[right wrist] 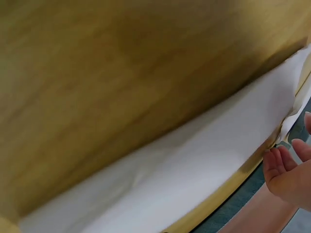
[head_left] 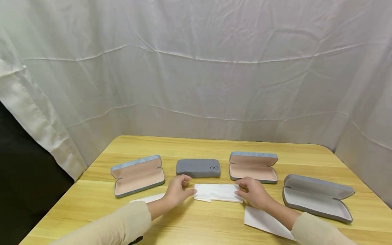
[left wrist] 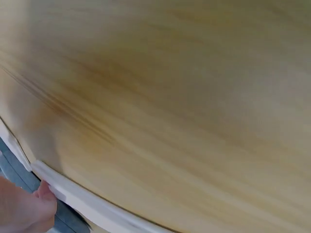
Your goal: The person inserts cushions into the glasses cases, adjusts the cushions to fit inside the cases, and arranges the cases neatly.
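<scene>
A folded white cloth lies flat between the two hands in the head view, its lower layer showing along the front edge. My left hand is at the cloth's left end, thumb tip right at the edge and index finger apart beyond it. At the opposite end, my right hand has its thumb over the edge and its fingertips near the far corner. Just behind the cloth sits a closed grey glasses case with a small glasses emblem. The left wrist view catches only part of the left hand beside white cloth.
Open glasses cases with pink linings stand at the left and back right. Farther right is an open grey case with a pale lining. More white cloth lies under the left forearm and the right forearm on the wooden table.
</scene>
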A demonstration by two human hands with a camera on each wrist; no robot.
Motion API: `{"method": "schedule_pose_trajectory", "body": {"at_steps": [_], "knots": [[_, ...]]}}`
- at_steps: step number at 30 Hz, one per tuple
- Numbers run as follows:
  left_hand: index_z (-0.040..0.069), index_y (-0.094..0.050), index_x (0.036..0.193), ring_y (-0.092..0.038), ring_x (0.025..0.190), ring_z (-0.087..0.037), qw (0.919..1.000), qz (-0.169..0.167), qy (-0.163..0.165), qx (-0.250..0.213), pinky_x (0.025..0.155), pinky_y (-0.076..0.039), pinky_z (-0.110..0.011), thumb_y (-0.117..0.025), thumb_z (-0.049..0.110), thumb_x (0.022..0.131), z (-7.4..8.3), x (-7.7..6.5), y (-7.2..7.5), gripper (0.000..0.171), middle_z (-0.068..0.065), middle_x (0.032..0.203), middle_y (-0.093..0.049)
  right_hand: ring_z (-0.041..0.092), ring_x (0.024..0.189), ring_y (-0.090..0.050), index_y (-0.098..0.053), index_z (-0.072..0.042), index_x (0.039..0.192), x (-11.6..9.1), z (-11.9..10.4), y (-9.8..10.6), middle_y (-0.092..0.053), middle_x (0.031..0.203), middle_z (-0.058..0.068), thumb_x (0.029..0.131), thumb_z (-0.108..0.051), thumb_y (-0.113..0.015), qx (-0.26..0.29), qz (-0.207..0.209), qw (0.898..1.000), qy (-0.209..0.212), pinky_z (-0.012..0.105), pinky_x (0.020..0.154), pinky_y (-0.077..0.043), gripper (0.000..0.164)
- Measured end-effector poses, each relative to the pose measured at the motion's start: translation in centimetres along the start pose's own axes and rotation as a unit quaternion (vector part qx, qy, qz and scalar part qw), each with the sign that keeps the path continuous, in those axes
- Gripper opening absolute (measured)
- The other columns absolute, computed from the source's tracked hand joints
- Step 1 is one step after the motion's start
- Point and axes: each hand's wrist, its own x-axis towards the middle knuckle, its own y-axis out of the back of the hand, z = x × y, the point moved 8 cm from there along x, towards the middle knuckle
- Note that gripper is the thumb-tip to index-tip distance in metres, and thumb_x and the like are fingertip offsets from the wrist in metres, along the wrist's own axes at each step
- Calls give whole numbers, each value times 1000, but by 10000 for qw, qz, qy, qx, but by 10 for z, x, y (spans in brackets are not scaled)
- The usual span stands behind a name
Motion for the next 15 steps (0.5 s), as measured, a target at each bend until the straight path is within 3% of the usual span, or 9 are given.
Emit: {"method": "schedule_pose_trajectory", "body": {"at_steps": [6,15], "knots": [[-8,-59,108,-57,96,-31,9994,-220,-183,215,81,-51,-39,-72,6,78,5,4,-13,35,-18,103,-60,13,79,-47,-66,1,109,0,1,-2,-62,98,8,79,-10,-71,-144,-253,9996,31,24,64,-41,33],[-8,-61,103,-53,86,-22,9989,-323,-148,312,74,-48,-30,-72,4,77,10,12,-23,30,-15,96,-57,14,77,-47,-66,5,107,2,2,-6,-57,91,7,78,-5,-72,-273,-229,9987,-365,27,66,-44,32]]}}
